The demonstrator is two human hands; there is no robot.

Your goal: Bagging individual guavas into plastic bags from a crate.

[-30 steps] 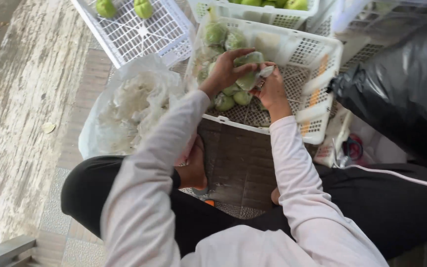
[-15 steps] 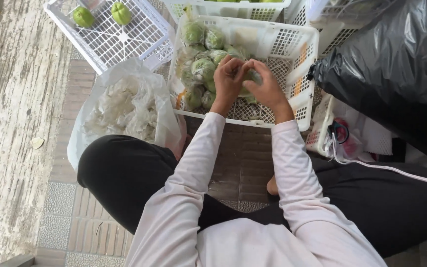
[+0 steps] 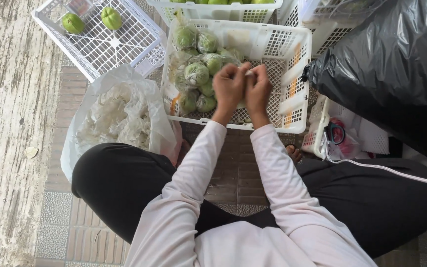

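Both hands had drawn together since half a second earlier and lifted off the fruit. Nearest lay the person's crossed legs in black trousers [image 3: 124,178]. Above the white crate [image 3: 292,118], the left hand [image 3: 229,88] and right hand [image 3: 258,89] were curled shut, knuckles touching, pinching something small and pale; what it was could not be told. Wrapped green fruits [image 3: 196,74] lay just left of them, nearer the left hand. A clear bag of wrappers [image 3: 119,113] sat further left, a black bag [image 3: 396,64] right, two bare fruits [image 3: 110,18] beyond.
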